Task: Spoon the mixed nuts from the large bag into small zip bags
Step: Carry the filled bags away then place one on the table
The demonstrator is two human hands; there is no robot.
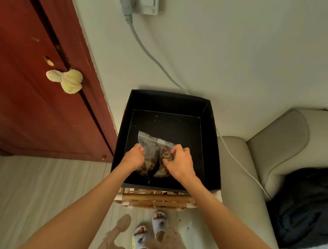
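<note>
Inside a black open box [170, 105] set on a small bamboo stool [156, 200], a clear plastic zip bag [153, 149] of mixed nuts [165, 154] is held flat against the box floor by both hands. The left hand [134, 157] is seen with fingers curled onto the bag's left side, and the right hand [179, 161] with fingers bent and pinching the plastic on the right; whether one bag or two overlapping bags are gripped cannot be told. The bag is judged to be kept low in the box so that any spilled pieces are caught, crumbs already being scattered on the dark floor. The zip strip is turned away from the person, towards the wall [225, 50], slanting from upper left down to the right, and the bag's long axis is seen running roughly from the person towards the wall. No spoon is visible. The bag is probably being pressed out or sealed. A grey cable [151, 53] is trailed down the wall behind the box, beside a beige sofa [276, 144].
</note>
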